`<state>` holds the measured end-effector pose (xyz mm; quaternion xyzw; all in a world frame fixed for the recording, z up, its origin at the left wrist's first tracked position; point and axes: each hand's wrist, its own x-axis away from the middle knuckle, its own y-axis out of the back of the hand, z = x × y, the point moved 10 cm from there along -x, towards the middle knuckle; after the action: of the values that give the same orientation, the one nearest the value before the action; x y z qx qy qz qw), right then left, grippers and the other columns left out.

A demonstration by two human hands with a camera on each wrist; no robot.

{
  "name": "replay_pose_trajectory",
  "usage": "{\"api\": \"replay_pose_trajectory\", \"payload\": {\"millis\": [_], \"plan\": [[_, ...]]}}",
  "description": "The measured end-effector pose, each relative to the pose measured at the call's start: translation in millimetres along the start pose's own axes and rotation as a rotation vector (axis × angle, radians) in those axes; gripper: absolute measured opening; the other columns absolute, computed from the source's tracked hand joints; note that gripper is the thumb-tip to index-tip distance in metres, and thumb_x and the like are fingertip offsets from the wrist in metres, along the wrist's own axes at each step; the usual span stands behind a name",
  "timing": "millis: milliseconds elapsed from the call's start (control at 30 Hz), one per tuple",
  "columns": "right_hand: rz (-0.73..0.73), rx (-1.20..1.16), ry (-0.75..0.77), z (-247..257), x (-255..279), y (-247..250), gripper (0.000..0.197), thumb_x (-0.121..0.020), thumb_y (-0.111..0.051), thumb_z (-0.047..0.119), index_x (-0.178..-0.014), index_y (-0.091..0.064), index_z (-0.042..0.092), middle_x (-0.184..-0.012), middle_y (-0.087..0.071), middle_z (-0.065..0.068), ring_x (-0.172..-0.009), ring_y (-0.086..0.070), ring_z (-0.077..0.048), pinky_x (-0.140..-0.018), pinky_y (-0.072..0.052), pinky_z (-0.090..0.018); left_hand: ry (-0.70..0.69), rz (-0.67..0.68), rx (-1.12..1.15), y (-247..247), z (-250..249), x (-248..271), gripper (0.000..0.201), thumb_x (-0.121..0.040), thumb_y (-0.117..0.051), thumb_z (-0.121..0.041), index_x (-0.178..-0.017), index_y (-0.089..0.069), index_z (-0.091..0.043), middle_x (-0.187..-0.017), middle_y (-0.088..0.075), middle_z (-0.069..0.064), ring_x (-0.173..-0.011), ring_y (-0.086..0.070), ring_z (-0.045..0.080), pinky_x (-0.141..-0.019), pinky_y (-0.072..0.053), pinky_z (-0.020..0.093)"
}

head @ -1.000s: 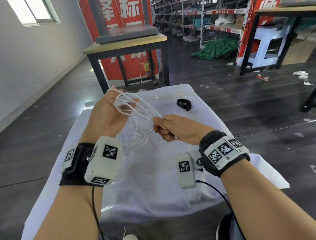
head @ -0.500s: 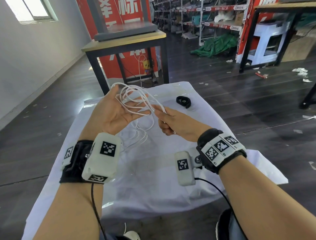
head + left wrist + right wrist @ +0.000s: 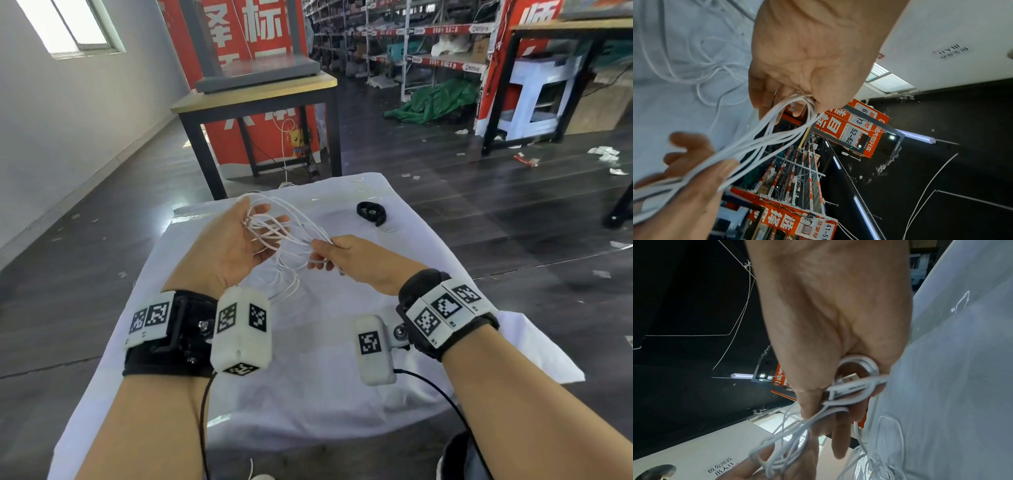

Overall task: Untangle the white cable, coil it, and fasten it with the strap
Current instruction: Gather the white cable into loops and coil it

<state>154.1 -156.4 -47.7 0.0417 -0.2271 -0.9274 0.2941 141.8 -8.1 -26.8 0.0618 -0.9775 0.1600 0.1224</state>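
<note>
The thin white cable [image 3: 297,230] hangs as several loose loops between my hands above the white cloth. My left hand [image 3: 263,222] is raised palm inward, its fingers hooked through the loops [image 3: 797,100]. My right hand [image 3: 322,253] pinches the gathered strands [image 3: 849,389] between thumb and fingers, and a USB plug [image 3: 849,378] is tucked in its palm. The rest of the cable [image 3: 284,284] trails down onto the cloth below the hands. The black strap [image 3: 371,212] lies curled on the cloth, far right of my hands, untouched.
The white cloth [image 3: 308,377] covers a low surface on a dark floor. A black-framed wooden table [image 3: 260,99] stands just beyond its far edge. Shelving and a green tarp [image 3: 435,102] are farther back on the right.
My right hand rose close to the left hand, then drew back down and right a little with the strands. Both hands kept their hold on the cable.
</note>
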Motion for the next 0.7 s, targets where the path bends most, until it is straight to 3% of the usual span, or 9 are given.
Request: {"api": "replay_pose_trajectory", "payload": {"millis": [67,167,233,333,433,500,600,700], "plan": [[0.007,0.051,0.013,0,0,1,0.046,-0.102,-0.034,0.038,-0.092,-0.068,0.008,-0.069,-0.050,0.017,-0.055,-0.047,0.002,-0.045,-0.031,-0.001,0.007,-0.010,0.008,1,2,1,0.029,-0.101,-0.040,-0.036,-0.111,-0.055,-0.013,-0.116,-0.067,0.022,-0.086,-0.071,0.025,-0.064,-0.059,0.029],[0.019,0.090,0.016,0,-1,1,0.044,-0.102,-0.034,0.036,-0.086,-0.064,0.008,-0.070,-0.056,0.012,-0.047,-0.048,0.014,-0.044,-0.031,0.000,0.013,-0.001,0.002,0,1,3,0.030,-0.099,-0.048,-0.029,-0.120,-0.053,-0.008,-0.113,-0.066,0.028,-0.097,-0.070,0.032,-0.072,-0.061,0.032],[0.025,0.101,0.005,-2,-2,0,0.043,-0.102,-0.034,0.038,-0.080,-0.059,0.011,-0.066,-0.057,0.005,-0.050,-0.050,0.005,-0.042,-0.030,-0.003,-0.005,0.010,0.010,0,-2,4,0.038,-0.096,-0.055,-0.021,-0.129,-0.052,-0.002,-0.113,-0.066,0.027,-0.101,-0.069,0.032,-0.081,-0.058,0.033],[0.026,0.075,-0.014,-5,-2,-1,0.043,-0.102,-0.034,0.039,-0.074,-0.054,0.014,-0.053,-0.045,0.002,-0.060,-0.056,-0.006,-0.043,-0.032,-0.015,-0.035,0.030,0.020,0,-8,6,0.043,-0.093,-0.058,-0.015,-0.131,-0.052,0.004,-0.114,-0.067,0.024,-0.101,-0.068,0.030,-0.088,-0.055,0.032],[0.014,0.026,0.003,-3,-2,0,0.043,-0.102,-0.034,0.038,-0.072,-0.054,0.015,-0.046,-0.038,0.005,-0.061,-0.062,-0.004,-0.049,-0.032,-0.023,-0.080,0.002,0.051,4,-14,7,0.043,-0.092,-0.059,-0.012,-0.132,-0.051,0.004,-0.121,-0.063,0.025,-0.109,-0.064,0.031,-0.086,-0.056,0.029],[-0.002,-0.036,0.021,-1,-4,1,0.043,-0.102,-0.034,0.037,-0.071,-0.054,0.015,-0.043,-0.038,0.009,-0.056,-0.060,-0.004,-0.059,-0.039,-0.028,-0.095,0.003,0.052,4,-15,7,0.044,-0.092,-0.058,-0.011,-0.132,-0.051,0.005,-0.125,-0.060,0.025,-0.114,-0.061,0.032,-0.088,-0.055,0.029],[-0.024,-0.186,0.008,-5,-7,2,0.041,-0.102,-0.036,0.035,-0.073,-0.054,0.013,-0.042,-0.039,0.009,-0.053,-0.059,-0.009,-0.080,-0.049,-0.040,-0.091,0.017,0.035,3,-14,7,0.045,-0.092,-0.059,-0.014,-0.132,-0.052,0.004,-0.124,-0.061,0.024,-0.108,-0.063,0.028,-0.092,-0.053,0.032],[-0.029,-0.301,-0.006,-7,-7,3,0.039,-0.102,-0.037,0.031,-0.074,-0.052,0.010,-0.045,-0.036,0.006,-0.045,-0.051,-0.008,-0.084,-0.056,-0.041,-0.094,0.019,-0.108,-2,-13,11,0.043,-0.089,-0.063,-0.021,-0.129,-0.057,-0.004,-0.119,-0.066,0.019,-0.101,-0.068,0.026,-0.088,-0.056,0.033]]}}
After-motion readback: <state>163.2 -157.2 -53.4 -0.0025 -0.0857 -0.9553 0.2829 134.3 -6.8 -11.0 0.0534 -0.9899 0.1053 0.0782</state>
